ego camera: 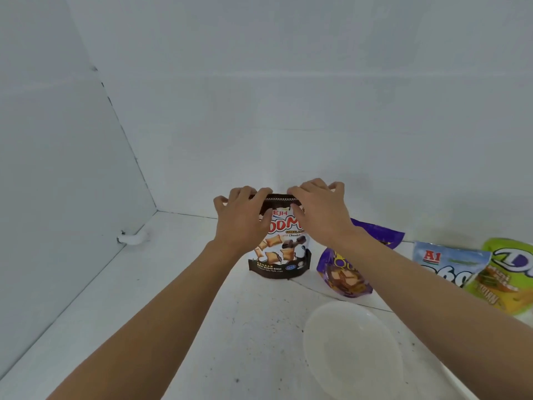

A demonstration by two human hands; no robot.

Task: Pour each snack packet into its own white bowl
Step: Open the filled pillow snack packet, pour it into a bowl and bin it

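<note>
Upright, brown cereal packet (pixel 279 249) stands beyond white bowl (pixel 352 353); left hand (pixel 241 217) and right hand (pixel 320 209) pinch its top edge. Purple packet (pixel 343 277) just right of it.

Both hands are on the brown packet (pixel 281 249): left hand (pixel 240 217) and right hand (pixel 320 209) cover its upper corners, so the brand word shows only its middle letters. The print along its base is too small to read. Centre right, the right forearm (pixel 418 284) hides part of the purple packet (pixel 343 272). Far right, the green packet (pixel 510 272) is cut by the frame edge and overlaps the blue packet (pixel 444 261).
</note>
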